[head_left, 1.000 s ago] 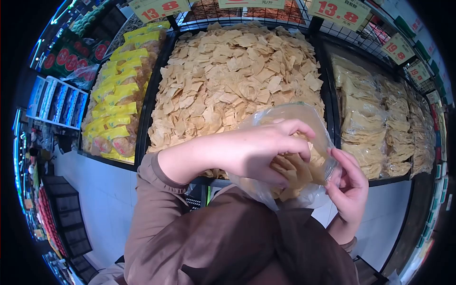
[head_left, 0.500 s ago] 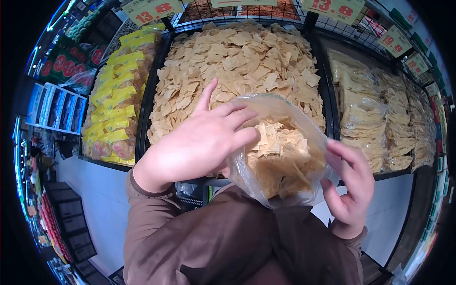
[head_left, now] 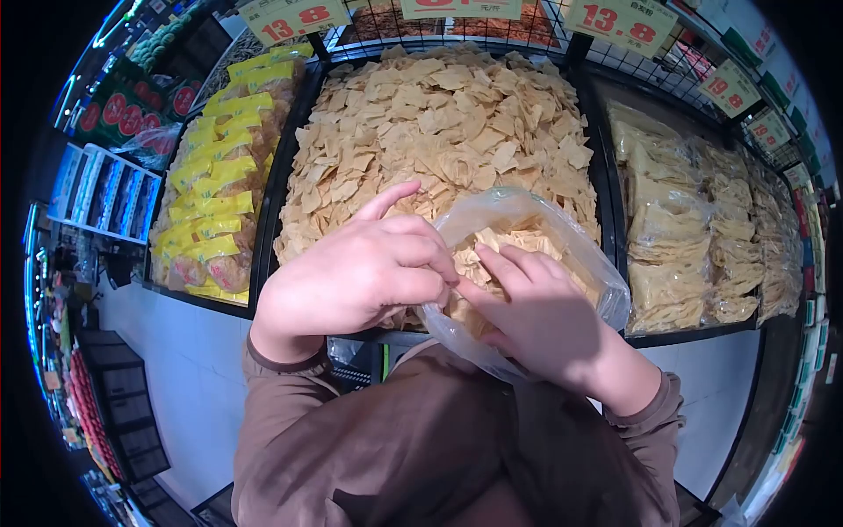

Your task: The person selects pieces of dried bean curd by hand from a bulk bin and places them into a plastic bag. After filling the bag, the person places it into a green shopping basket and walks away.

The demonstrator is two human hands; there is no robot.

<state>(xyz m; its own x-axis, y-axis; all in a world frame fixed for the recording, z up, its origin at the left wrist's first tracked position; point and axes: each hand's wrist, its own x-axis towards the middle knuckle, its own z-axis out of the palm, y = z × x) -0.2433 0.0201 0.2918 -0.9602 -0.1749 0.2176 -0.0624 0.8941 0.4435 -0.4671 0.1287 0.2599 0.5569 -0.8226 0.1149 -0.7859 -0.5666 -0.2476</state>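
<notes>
A clear plastic bag (head_left: pixel 606 285) with its mouth open upward holds thin tan dried sheets (head_left: pixel 518 239). At the bag's left rim is my left hand (head_left: pixel 369 272), its fingers curled on the plastic and the index finger raised. My right hand (head_left: pixel 544 321) lies over the bag's opening with its fingers spread, their tips touching the sheets and close to my left fingertips. Behind the bag, a black-edged bin is filled with loose pieces (head_left: pixel 439 123) of the same tan kind.
Yellow-labelled packs (head_left: pixel 215 176) fill the bin on the left. Wrapped tan bundles (head_left: pixel 672 228) lie in the right bin. Price signs (head_left: pixel 623 22) hang on a wire rack at the back. A blue-and-white rack (head_left: pixel 104 193) stands far left.
My right hand has moved left from the bag's right rim to over its opening, onto the sheets. My left hand stays at the left rim, slightly lower.
</notes>
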